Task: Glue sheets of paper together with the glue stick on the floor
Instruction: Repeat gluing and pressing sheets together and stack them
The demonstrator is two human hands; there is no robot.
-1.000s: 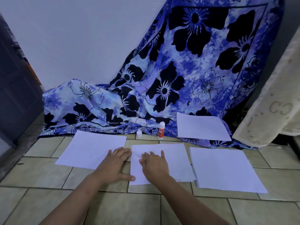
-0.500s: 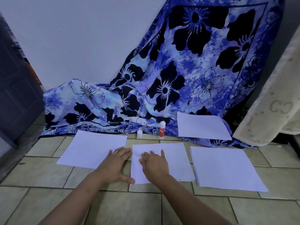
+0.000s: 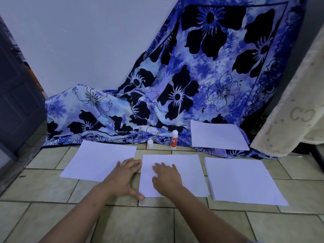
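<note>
A: Little has moved since the earlier frames: both hands stay on the middle sheets, and the right hand (image 3: 166, 179) sits a touch further in from the left edge.

B: Head view, fingers?

A: Right hand lies flat, palm down, fingers (image 3: 158, 168) slightly spread, gripping nothing, pressing on the middle sheets (image 3: 191, 171). Left hand (image 3: 125, 178) is flat too, fingers together on the bare floor (image 3: 157, 223) just beside the sheets' left edge, thumb at the near left corner. Neither hand clamps anything.

B: Glue stick?

A: Glue stick (image 3: 174, 139) stands upright at the hem of the blue cloth (image 3: 201, 81), beyond the middle sheets, untouched. Its cap (image 3: 150, 144) stands apart to the left, so the stick is open.

B: Other paper?

A: Left sheet (image 3: 98, 160) lies alone on the tiles. Right stack (image 3: 243, 179) looks several sheets thick at its near edge. Far stack (image 3: 217, 136) rests on the cloth.

B: Progress?

A: Judgement: the middle pair is being pressed and smoothed, so one bond seems made or nearly so. Cannot tell how many layers it holds. Loose paper remains, so more gluing is likely left.
</note>
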